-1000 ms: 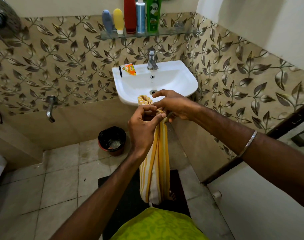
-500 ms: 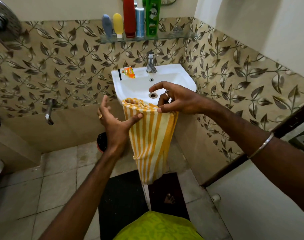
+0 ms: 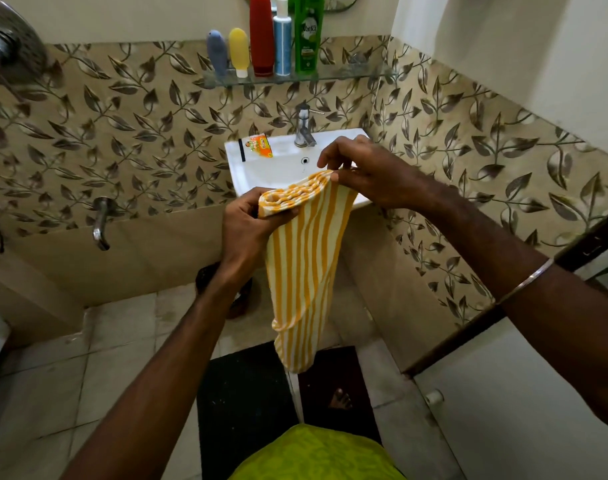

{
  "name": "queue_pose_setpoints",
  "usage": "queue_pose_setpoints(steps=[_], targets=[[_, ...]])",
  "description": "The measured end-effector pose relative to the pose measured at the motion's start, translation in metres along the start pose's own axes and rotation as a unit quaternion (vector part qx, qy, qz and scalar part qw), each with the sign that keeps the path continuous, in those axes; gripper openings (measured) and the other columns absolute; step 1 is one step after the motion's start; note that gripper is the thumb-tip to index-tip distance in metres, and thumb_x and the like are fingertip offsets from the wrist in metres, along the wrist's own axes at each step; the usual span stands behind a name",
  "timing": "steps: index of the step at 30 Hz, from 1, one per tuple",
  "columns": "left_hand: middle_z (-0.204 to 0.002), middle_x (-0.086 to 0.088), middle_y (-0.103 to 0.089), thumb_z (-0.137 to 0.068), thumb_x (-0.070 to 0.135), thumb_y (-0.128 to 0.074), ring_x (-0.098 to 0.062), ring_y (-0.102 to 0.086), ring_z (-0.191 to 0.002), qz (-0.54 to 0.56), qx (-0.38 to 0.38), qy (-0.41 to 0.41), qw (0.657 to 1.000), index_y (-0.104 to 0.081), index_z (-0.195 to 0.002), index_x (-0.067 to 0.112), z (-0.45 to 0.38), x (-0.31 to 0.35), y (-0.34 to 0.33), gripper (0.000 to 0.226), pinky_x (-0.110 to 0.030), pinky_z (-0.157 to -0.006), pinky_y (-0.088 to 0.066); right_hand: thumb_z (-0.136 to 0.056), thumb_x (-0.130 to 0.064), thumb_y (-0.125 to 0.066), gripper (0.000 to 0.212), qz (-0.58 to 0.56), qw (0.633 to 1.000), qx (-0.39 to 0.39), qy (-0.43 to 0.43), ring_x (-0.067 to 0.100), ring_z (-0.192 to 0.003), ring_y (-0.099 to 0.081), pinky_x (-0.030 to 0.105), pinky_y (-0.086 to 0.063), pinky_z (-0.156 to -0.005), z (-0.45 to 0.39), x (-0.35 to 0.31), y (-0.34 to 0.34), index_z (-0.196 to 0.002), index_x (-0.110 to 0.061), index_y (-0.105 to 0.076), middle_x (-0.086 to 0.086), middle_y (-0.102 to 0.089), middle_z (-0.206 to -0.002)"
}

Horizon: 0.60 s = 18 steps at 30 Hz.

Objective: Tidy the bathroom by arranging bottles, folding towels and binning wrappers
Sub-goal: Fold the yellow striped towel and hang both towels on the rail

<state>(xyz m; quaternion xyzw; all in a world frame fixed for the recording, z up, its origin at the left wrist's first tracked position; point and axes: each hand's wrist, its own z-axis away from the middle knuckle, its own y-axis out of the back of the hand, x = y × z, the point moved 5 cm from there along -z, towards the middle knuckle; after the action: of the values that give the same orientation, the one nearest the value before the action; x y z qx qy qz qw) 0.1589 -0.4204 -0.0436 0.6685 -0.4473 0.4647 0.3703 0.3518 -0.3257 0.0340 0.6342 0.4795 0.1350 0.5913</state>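
1. Head view, only one angle here. A yellow-and-white striped towel hangs in the middle of the frame, in front of the white sink, its folded top edge stretched between both hands and the rest dangling down toward the dark floor mat.
2. The left hand is curled round the left end of that top edge, thumb on the front of the cloth, so it's properly gripping the towel.
3. The right hand sits a bit higher and further right, pinching the other end of the fold between thumb and a finger; the remaining fingers are bent loosely above it. There's a metal bangle on that forearm.
4. On the sink's back left corner lies an orange wrapper, just left of the chrome tap.
5. Top centre of the frame: a glass shelf carrying five bottles in a row, touching or nearly so. Left to right: grey-blue bottle, yellow bottle, red bottle, blue spray bottle, green shampoo bottle.
6. A dark bin on the floor under the sink is mostly hidden behind the left forearm, so can't say what's in it.
7. Wall tap at mid left, shower head in the upper left corner, leaf-pattern tiles all round.
8. Bottom centre shows lime-green clothing and toes on the mat.
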Motion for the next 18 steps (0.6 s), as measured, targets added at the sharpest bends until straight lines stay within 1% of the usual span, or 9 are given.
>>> queue_pose_setpoints(steps=[2, 5, 9, 10, 11, 13, 14, 16, 18], targets=[[-0.1, -0.005, -0.076, -0.078, 0.013, -0.084, -0.017, -0.072, -0.092, -0.023, -0.002, -0.036, 0.999, -0.073, -0.104, 0.011, -0.002, 0.008, -0.003, 0.029, -0.037, -0.083, -0.06, -0.1, -0.015, -0.058, 0.029, 0.014, 1.0, -0.004, -0.013, 0.014, -0.105, -0.047, 0.037, -0.049, -0.084, 0.0, 0.002, -0.001, -0.129, -0.021, -0.057, -0.005, -0.057, -0.107], [-0.098, -0.001, -0.075, -0.08, 0.018, -0.083, -0.013, -0.072, -0.09, -0.069, 0.024, -0.081, 0.994, -0.073, -0.105, 0.013, -0.002, 0.015, -0.002, 0.027, -0.034, -0.079, -0.061, -0.098, -0.017, -0.06, 0.037, 0.056, 0.998, 0.017, -0.029, 0.015, -0.111, -0.046, 0.052, -0.049, -0.091, 0.0, 0.002, -0.004, -0.134, -0.027, -0.054, -0.003, -0.059, -0.112], [-0.097, 0.0, -0.075, -0.082, 0.024, -0.081, -0.008, -0.072, -0.086, -0.119, 0.05, -0.122, 0.984, -0.074, -0.105, 0.008, -0.001, 0.024, -0.006, 0.029, -0.032, -0.074, -0.061, -0.086, -0.019, -0.072, 0.08, 0.138, 0.99, 0.002, -0.012, 0.028, -0.134, -0.037, 0.052, -0.04, -0.101, 0.001, -0.025, -0.018, -0.154, -0.035, -0.032, 0.007, -0.046, -0.146], [-0.094, 0.0, -0.076, -0.082, 0.027, -0.081, -0.009, -0.072, -0.083, -0.124, 0.042, -0.13, 0.983, -0.075, -0.103, 0.009, 0.0, 0.027, -0.009, 0.029, -0.033, -0.071, -0.061, -0.085, -0.023, -0.073, 0.078, 0.16, 0.987, -0.001, 0.009, 0.029, -0.134, -0.038, 0.051, -0.039, -0.1, -0.001, -0.034, -0.022, -0.152, -0.035, -0.036, 0.006, -0.047, -0.147], [-0.091, 0.0, -0.076, -0.082, 0.03, -0.081, -0.009, -0.071, -0.079, -0.132, 0.033, -0.137, 0.981, -0.075, -0.101, 0.009, 0.002, 0.03, -0.012, 0.029, -0.033, -0.068, -0.06, -0.086, -0.026, -0.073, 0.066, 0.176, 0.984, 0.007, 0.035, 0.028, -0.131, -0.044, 0.05, -0.038, -0.097, -0.003, -0.041, -0.026, -0.146, -0.033, -0.047, 0.004, -0.054, -0.141], [-0.086, 0.001, -0.073, -0.08, 0.03, -0.082, -0.007, -0.069, -0.073, -0.153, 0.011, -0.139, 0.978, -0.074, -0.097, 0.011, 0.004, 0.034, -0.015, 0.027, -0.032, -0.064, -0.058, -0.086, -0.028, -0.072, 0.035, 0.196, 0.977, 0.047, 0.068, 0.027, -0.116, -0.055, 0.046, -0.039, -0.088, -0.007, -0.049, -0.025, -0.121, -0.029, -0.069, -0.001, -0.067, -0.12], [-0.087, 0.002, -0.072, -0.078, 0.027, -0.084, -0.007, -0.068, -0.074, -0.152, -0.011, -0.123, 0.981, -0.072, -0.098, 0.012, 0.004, 0.033, -0.015, 0.028, -0.031, -0.064, -0.058, -0.085, -0.028, -0.072, 0.025, 0.203, 0.974, 0.067, 0.069, 0.027, -0.111, -0.056, 0.044, -0.039, -0.085, -0.007, -0.05, -0.023, -0.111, -0.029, -0.073, -0.001, -0.068, -0.114], [-0.098, -0.002, -0.071, -0.075, 0.025, -0.085, -0.013, -0.071, -0.086, -0.078, -0.078, -0.049, 0.993, -0.065, -0.106, 0.011, 0.007, 0.027, -0.013, 0.04, -0.032, -0.068, -0.061, -0.084, -0.026, -0.074, 0.017, 0.233, 0.965, 0.098, 0.067, 0.028, -0.107, -0.056, 0.04, -0.039, -0.08, -0.007, -0.05, -0.017, -0.1, -0.029, -0.076, 0.004, -0.063, -0.109], [-0.108, -0.01, -0.069, -0.08, 0.031, -0.078, -0.02, -0.072, -0.097, 0.056, -0.097, 0.018, 0.994, -0.059, -0.113, 0.008, 0.008, 0.022, -0.006, 0.044, -0.035, -0.072, -0.061, -0.085, -0.024, -0.073, 0.015, 0.222, 0.967, 0.1, 0.077, 0.026, -0.092, -0.059, 0.034, -0.036, -0.073, -0.007, -0.05, -0.014, -0.099, -0.03, -0.076, 0.0, -0.058, -0.092]])
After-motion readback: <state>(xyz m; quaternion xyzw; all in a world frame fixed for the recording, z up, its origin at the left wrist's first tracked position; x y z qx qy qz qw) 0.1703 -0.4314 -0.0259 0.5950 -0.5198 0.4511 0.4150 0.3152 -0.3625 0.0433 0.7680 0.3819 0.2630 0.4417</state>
